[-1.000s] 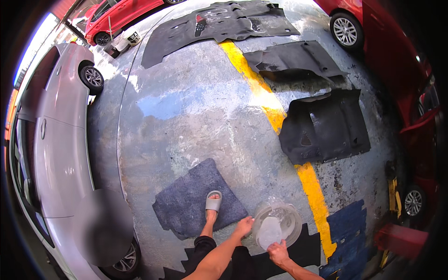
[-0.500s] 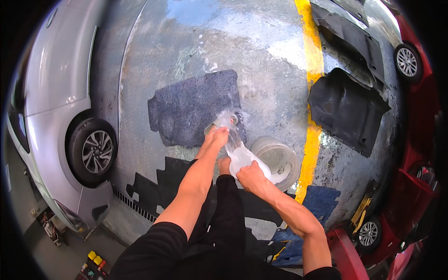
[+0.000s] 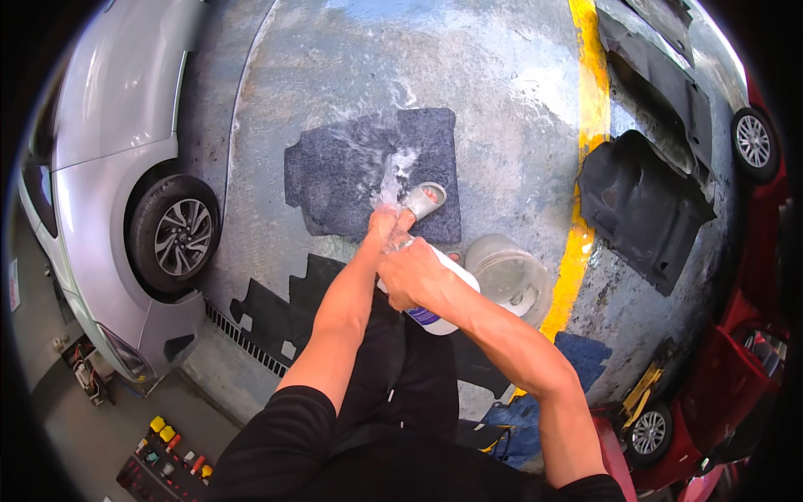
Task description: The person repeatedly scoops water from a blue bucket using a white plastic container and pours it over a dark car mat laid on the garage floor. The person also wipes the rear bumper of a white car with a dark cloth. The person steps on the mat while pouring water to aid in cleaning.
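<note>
My right hand is closed on a white plastic jug tilted forward, with a purple patch on its side. Water streams from it over my left hand, which is just ahead of the jug's mouth; water and blur hide those fingers. The splash fans out across a dark blue-grey carpet mat lying on the floor. My foot in a grey slide sandal rests on the mat's near right part. Right of the jug stands a translucent bucket with something white inside.
A silver car stands at left. Black moulded liners lie beyond a yellow floor line, near red cars. Black mats and a blue mat lie near me. A drain grate and a tool tray are at lower left.
Jug and right hand have swung left, close behind my left hand. The stream now spreads forward over the mat's middle instead of its near right edge. The bucket stays put on the floor.
</note>
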